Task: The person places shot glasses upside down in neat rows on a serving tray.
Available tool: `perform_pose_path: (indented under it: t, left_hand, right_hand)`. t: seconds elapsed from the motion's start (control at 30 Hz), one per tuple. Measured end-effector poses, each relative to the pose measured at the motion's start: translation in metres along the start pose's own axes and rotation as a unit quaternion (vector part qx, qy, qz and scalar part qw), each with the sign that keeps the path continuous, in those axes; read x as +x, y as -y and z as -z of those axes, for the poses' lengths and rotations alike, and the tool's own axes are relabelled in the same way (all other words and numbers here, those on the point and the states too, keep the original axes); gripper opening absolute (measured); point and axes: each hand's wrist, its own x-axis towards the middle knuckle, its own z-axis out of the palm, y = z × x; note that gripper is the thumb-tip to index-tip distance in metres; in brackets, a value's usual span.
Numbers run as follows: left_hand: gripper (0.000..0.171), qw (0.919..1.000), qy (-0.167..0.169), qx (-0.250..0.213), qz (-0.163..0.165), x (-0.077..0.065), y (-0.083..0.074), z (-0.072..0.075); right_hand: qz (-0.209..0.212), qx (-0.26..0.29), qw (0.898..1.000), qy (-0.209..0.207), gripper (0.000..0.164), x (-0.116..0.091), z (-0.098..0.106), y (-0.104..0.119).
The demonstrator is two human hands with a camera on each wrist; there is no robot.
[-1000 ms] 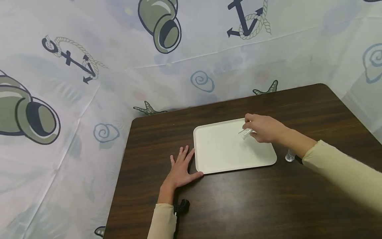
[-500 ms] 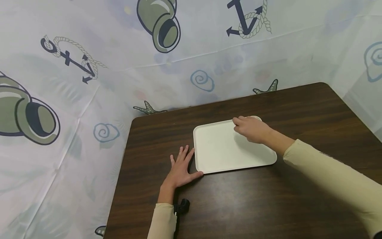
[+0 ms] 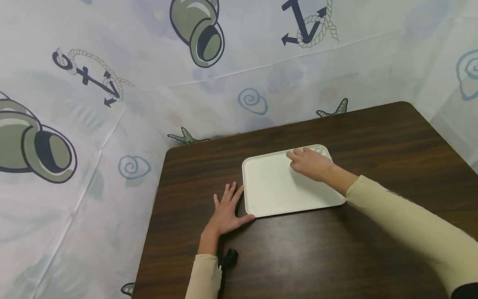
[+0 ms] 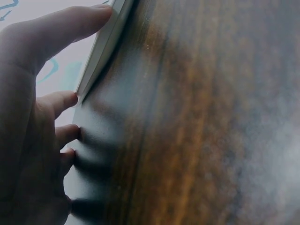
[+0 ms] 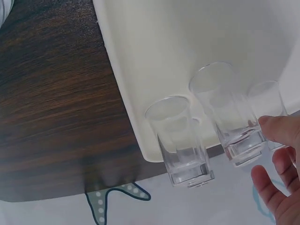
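A cream tray [image 3: 269, 187] lies on the table. My left hand [image 3: 224, 214] lies spread at its left end, thumb tip at the near corner and another fingertip at the left edge. Over the tray's far side, my right hand [image 3: 310, 165] hides most of the small glasses in the head view. The right wrist view, turned over, has three clear shot glasses standing with thick bases up: one in the corner [image 5: 180, 145], a middle glass [image 5: 218, 101], and a narrower glass [image 5: 265, 96]. My right thumb and fingers close around the narrower glass's base, partly hiding it.
The dark wooden table [image 3: 284, 257] surrounds the tray. Behind it hangs a printed cloth [image 3: 224, 95] along the table's far edge. A clear, ribbed object [image 5: 4, 9] is cut off at the right wrist view's top left corner.
My right hand has come left and down with the shot glass that it held tilted above the tray. A glass right of the tray is now behind my sleeve. My left hand stays put.
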Motion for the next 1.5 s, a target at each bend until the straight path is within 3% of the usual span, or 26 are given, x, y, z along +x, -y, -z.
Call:
perform_pose_path:
  t: [0.63, 1.0, 1.3, 1.5]
  left_hand:
    - [0.102, 0.9999, 0.010, 0.005, 0.004, 0.002, -0.001, 0.000]
    - [0.099, 0.9998, -0.004, -0.018, -0.008, 0.001, 0.000, 0.000]
    - [0.100, 0.9998, -0.005, -0.019, -0.007, 0.000, 0.000, -0.001]
    - [0.099, 0.9998, 0.000, -0.019, -0.004, 0.002, 0.001, -0.002]
  right_hand:
    - [0.016, 0.005, 1.000, -0.007, 0.012, 0.006, -0.007, 0.002]
    - [-0.017, 0.102, 0.994, 0.024, 0.027, 0.009, 0.005, 0.002]
    - [-0.041, 0.171, 0.984, 0.017, 0.032, 0.006, 0.021, -0.005]
    - [-0.076, 0.216, 0.973, -0.001, 0.032, -0.008, 0.032, -0.017]
